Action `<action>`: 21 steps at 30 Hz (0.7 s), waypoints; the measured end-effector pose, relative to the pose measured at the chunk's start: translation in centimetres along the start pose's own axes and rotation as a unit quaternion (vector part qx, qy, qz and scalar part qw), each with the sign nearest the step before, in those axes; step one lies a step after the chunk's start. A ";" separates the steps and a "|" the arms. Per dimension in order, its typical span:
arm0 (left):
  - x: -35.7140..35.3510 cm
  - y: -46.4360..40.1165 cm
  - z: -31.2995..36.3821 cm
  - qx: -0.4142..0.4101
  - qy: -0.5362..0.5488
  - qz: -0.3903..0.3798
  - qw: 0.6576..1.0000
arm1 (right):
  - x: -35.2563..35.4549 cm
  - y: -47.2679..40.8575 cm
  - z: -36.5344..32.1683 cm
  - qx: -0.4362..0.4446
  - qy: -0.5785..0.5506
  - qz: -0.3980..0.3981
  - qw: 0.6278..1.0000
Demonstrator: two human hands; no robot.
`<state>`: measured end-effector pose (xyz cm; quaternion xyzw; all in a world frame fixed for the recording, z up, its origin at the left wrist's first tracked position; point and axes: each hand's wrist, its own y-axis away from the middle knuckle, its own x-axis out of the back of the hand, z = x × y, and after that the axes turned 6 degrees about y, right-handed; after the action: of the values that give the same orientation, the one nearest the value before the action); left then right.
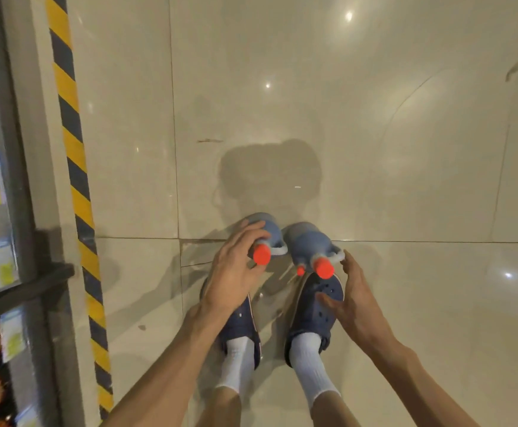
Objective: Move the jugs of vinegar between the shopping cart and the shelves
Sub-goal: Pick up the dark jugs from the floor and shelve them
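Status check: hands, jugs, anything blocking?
Left hand fingers on left jug, grip unclear. Right hand open beside right jug. Both jugs on floor by shoes. No cart visible.

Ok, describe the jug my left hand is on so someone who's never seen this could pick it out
Start at the yellow-and-black striped floor strip beside the shelves, then look right to the pair of navy clogs on the pale tiles. Two blue jugs with orange caps stand at the toes; it is the left jug, nearer the strip, with the left hand over it.

Blue jugs [308, 245], orange caps [262, 254]
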<state>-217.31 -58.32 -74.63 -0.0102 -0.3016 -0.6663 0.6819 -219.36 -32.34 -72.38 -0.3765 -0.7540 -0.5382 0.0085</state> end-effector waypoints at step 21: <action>-8.4 0.1 -4.0 0.214 0.083 0.205 0.951 | -2.5 -3.7 2.2 0.065 -0.097 0.032 0.993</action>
<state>-215.07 -52.36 -81.45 0.1304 -0.3708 -0.4302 0.8127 -218.79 -32.47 -77.32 -0.4491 -0.7723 -0.4487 -0.0230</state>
